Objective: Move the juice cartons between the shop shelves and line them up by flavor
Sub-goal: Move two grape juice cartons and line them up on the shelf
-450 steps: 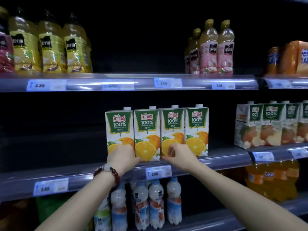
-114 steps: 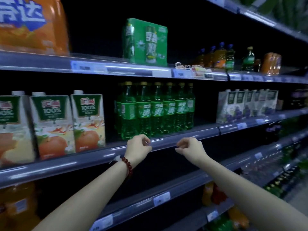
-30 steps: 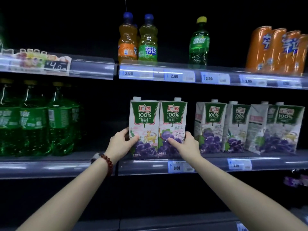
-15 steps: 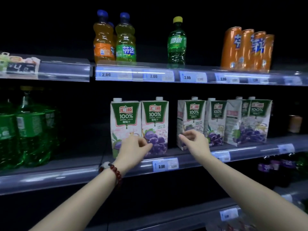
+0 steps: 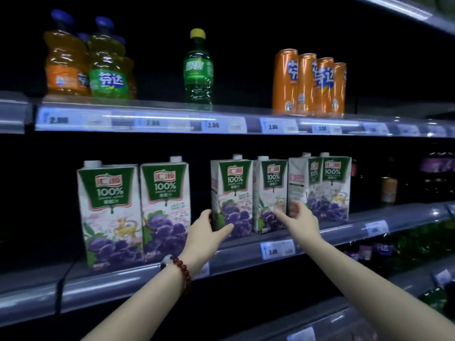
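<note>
Several white-and-green grape juice cartons stand on the middle shelf (image 5: 248,263). Two cartons (image 5: 109,212) stand side by side at the left. After a gap come a third carton (image 5: 232,190) and a fourth carton (image 5: 269,190), then two more cartons (image 5: 332,190) turned at an angle. My left hand (image 5: 208,233) touches the third carton's lower left corner, with its fingers along the side and its thumb across the front. My right hand (image 5: 301,221) is spread in front of the fourth carton's right edge and holds nothing.
The upper shelf (image 5: 221,124) carries orange and green soda bottles (image 5: 88,62), a green bottle (image 5: 198,70) and orange cans (image 5: 310,84). Dark bottles (image 5: 438,178) stand at the far right. Price tags line the shelf rails. Lower shelves hold more drinks.
Both hands have moved right, away from the two left cartons. My left hand now touches the third carton and my right hand has come up to the fourth. The view has moved closer.
</note>
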### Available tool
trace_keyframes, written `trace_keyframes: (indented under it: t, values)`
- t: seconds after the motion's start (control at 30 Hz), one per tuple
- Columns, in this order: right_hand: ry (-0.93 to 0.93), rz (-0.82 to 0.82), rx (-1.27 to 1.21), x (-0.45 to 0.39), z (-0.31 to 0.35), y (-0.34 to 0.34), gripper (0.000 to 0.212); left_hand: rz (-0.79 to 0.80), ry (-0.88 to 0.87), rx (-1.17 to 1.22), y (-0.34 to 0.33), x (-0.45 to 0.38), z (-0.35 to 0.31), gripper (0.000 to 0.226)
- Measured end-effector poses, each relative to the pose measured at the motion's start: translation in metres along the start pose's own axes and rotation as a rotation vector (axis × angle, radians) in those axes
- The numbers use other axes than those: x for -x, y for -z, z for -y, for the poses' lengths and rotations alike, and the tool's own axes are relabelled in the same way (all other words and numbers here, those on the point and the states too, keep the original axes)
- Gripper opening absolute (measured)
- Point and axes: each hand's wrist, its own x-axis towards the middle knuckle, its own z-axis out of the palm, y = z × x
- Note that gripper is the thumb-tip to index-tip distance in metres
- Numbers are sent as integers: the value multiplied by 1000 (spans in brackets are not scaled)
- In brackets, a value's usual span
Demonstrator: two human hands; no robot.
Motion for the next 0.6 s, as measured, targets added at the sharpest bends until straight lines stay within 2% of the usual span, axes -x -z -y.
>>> trace_keyframes:
  t: [0.07, 0.17, 0.33, 0.5, 0.6]
  values:
    - [-5, 75, -3, -15, -9, 5, 84, -53, 26, -68, -13, -9, -5, 85]
    - [19, 204, -69, -30, -21, 2, 87, -141, 57, -90, -28, -19, -6, 80]
    - [62, 310, -178, -50, -26, -7, 71, -261, 64, -113, -40, -27, -1, 46]
    - [111, 309, -221, -64, -29, -8, 51, -322, 63, -122, -39, -30, -4, 44]
    - [155, 300, -209, -63, -29, -6, 50, -342, 38, -161, -40, -25, -3, 38]
